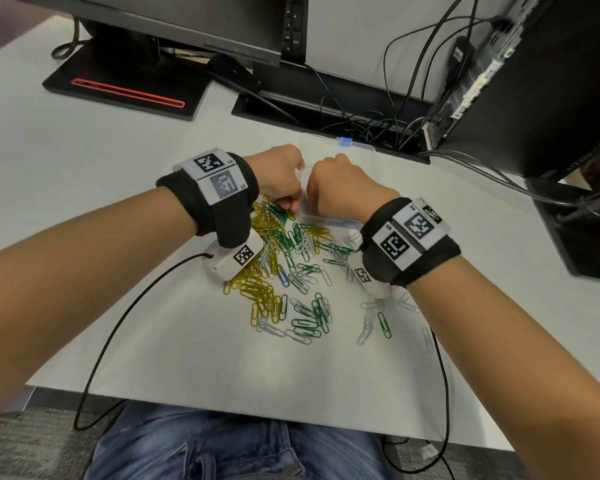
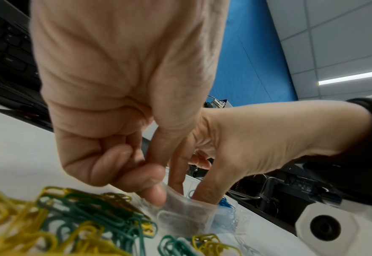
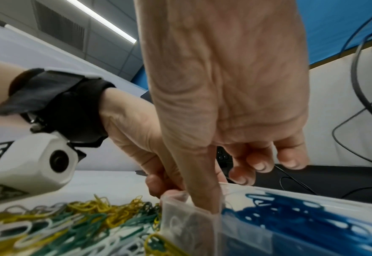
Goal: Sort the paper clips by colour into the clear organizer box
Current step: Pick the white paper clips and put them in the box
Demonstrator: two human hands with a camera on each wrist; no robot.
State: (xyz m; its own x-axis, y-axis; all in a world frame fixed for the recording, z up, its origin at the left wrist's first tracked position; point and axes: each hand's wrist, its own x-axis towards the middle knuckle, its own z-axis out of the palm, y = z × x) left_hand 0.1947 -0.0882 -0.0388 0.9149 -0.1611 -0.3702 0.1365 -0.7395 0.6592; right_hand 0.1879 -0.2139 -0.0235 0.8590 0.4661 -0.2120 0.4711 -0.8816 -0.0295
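Observation:
A loose pile of yellow, green and white paper clips [image 1: 278,271] lies on the white table in front of me. Behind it stands the clear organizer box [image 1: 326,147], where both hands meet. My left hand [image 1: 291,202] has curled fingers and pinches the box's near corner wall [image 3: 191,218]. My right hand [image 2: 190,187] reaches down into the corner compartment with two straight digits held apart, and I see nothing between them. A white clip [image 2: 169,214] lies in that compartment. Blue clips [image 3: 290,216] fill the one beside it.
A monitor stand [image 1: 125,84] with a red line sits at the back left, and a keyboard [image 1: 293,26] leans behind it. Tangled cables [image 1: 378,123] and a computer tower [image 1: 534,81] crowd the back right. Black cords [image 1: 118,327] run from both wrists over the table's near edge.

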